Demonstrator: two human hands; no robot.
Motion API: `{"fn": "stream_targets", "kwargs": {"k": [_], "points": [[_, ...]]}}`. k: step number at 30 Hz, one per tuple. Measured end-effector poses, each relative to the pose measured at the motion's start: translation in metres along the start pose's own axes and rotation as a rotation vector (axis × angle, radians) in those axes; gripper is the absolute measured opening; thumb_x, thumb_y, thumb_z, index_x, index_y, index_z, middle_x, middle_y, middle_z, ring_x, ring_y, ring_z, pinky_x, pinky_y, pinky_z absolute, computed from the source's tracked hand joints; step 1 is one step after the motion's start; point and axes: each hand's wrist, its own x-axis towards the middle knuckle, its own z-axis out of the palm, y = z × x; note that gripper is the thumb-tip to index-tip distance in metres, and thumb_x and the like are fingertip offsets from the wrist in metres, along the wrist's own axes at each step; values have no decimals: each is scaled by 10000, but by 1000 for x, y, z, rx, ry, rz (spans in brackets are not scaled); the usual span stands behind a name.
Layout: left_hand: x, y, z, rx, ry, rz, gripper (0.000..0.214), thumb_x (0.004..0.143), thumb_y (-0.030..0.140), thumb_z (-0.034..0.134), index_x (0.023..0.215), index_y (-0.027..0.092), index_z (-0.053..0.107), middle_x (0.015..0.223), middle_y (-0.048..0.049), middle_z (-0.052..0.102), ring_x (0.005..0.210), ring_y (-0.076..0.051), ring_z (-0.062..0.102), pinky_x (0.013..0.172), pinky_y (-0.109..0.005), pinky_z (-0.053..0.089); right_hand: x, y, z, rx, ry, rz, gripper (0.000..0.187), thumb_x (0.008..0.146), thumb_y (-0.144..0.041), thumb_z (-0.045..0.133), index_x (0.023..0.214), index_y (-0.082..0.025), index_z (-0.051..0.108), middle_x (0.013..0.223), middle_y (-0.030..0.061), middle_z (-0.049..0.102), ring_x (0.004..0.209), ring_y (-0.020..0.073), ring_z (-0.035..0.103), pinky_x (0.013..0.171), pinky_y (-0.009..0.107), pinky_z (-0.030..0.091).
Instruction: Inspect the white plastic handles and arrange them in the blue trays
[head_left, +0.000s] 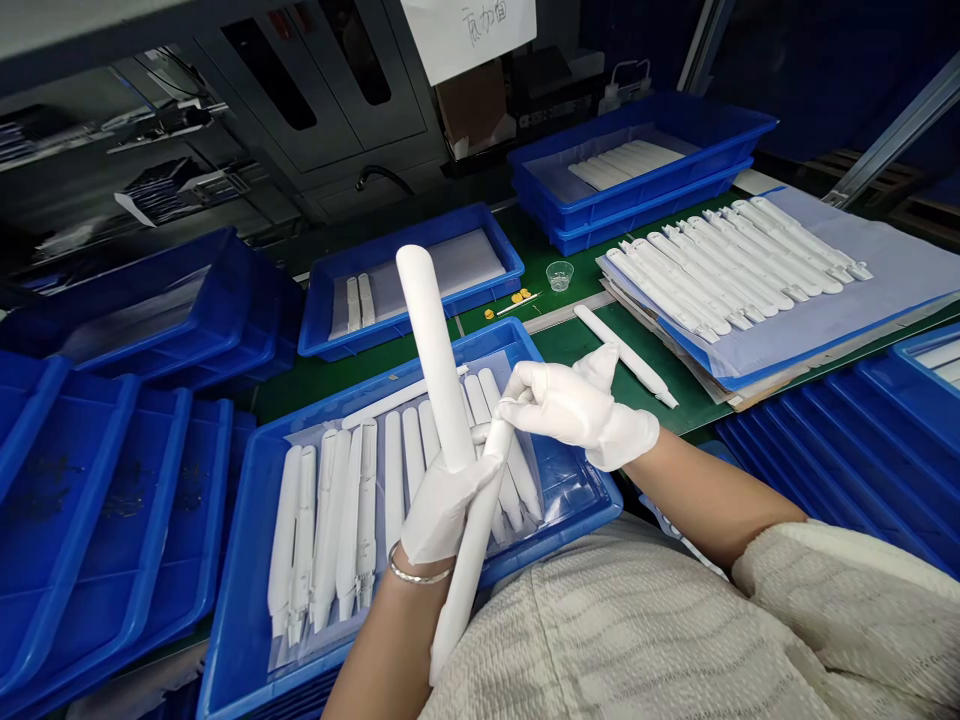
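Note:
Both hands wear white gloves. My left hand [442,505] is closed around two long white rounded casings. One casing [433,345] sticks up and away from me, while the other casing [469,560] slants down toward my body. At the upper end of the slanted casing, my right hand [562,405] has its thumb and fingers pinched together. What lies between those fingertips is hidden. Beneath my hands, a blue tray [259,500] holds several similar white casings [322,525] in a row on a thin sheet. A single casing [626,355] lies on the green table beyond my right hand.
Several white casings [739,265] lie side by side on a sheet-covered stack at right. Blue trays [412,325] stand at the back, with others [112,560] stacked at left and right. A small clear cup [559,276] sits near yellow bits [520,296] and a thin stick.

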Motion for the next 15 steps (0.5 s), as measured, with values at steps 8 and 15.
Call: {"fn": "stream_targets", "kwargs": {"k": [8, 15], "points": [[-5, 0, 2, -163, -106, -95, 674, 660, 458, 873, 1231, 147, 695, 676, 2, 595, 565, -124, 510, 542, -240, 423, 8, 7, 2, 516, -61, 193, 189, 831, -233, 658, 705, -177, 529, 536, -32, 527, 422, 75, 441, 386, 191, 346], [-5, 4, 4, -163, -79, -101, 667, 655, 457, 879, 1223, 158, 700, 705, -9, 620, 579, -135, 530, 564, -255, 446, -1, 2, 5, 439, -44, 120, 280, 871, -405, 650, 746, -181, 537, 598, -35, 526, 502, 87, 470, 474, 224, 397]]}}
